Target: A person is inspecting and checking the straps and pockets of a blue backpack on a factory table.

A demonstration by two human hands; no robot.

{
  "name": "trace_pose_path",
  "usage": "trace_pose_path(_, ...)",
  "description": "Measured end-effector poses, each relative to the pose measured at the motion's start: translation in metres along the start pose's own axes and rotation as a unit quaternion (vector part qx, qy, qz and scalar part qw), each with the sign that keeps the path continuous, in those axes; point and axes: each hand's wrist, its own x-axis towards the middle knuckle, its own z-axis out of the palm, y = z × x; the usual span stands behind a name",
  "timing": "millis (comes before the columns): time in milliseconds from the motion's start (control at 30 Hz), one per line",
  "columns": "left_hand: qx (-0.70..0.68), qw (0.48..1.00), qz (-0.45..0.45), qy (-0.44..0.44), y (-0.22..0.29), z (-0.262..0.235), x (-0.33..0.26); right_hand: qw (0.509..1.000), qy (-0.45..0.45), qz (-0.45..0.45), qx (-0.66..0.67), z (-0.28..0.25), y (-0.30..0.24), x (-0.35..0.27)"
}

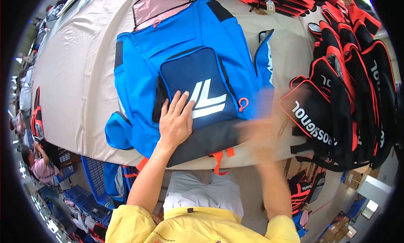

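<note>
A large blue backpack (pixel 139 87) lies on the beige cloth-covered table (pixel 75 74) in front of me. Its navy front pocket (pixel 187 70) carries a white printed logo, and a dark grey panel (pixel 206 140) forms the end nearest me. My left hand (pixel 176 120) rests flat on the pocket's lower left part, fingers stretched out. Smeared by motion, my right hand (pixel 261 129) is at the bag's lower right edge; its fingers cannot be made out. A red zip-pull loop (pixel 243 104) sits just left of it. Red straps (pixel 219 161) hang over the table's near edge.
Several black bags with red trim (pixel 336 104) are piled along the right side. More red and black pieces (pixel 273 3) lie at the far edge. Below the table at left stands a blue plastic crate (pixel 94 180). Another person (pixel 42 163) is at the far left.
</note>
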Motion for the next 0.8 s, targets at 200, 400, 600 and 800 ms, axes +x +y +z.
trace_pose_path(200,0.023,0.999,-0.037,0.005,-0.005,0.002,-0.001,0.853,-0.326,-0.406,0.033,-0.031,-0.087,-0.090)
trace_pose_path(400,0.025,0.998,-0.050,0.004,-0.008,0.003,0.002,0.920,-0.105,-0.338,-0.166,0.025,-0.056,0.030)
trace_pose_path(600,-0.064,0.988,-0.063,0.122,-0.009,-0.015,0.000,0.778,-0.384,-0.497,0.027,0.007,-0.061,-0.098)
trace_pose_path(800,0.128,0.935,-0.317,0.093,-0.003,-0.038,-0.073,0.948,-0.103,-0.263,-0.148,0.013,-0.087,0.062)
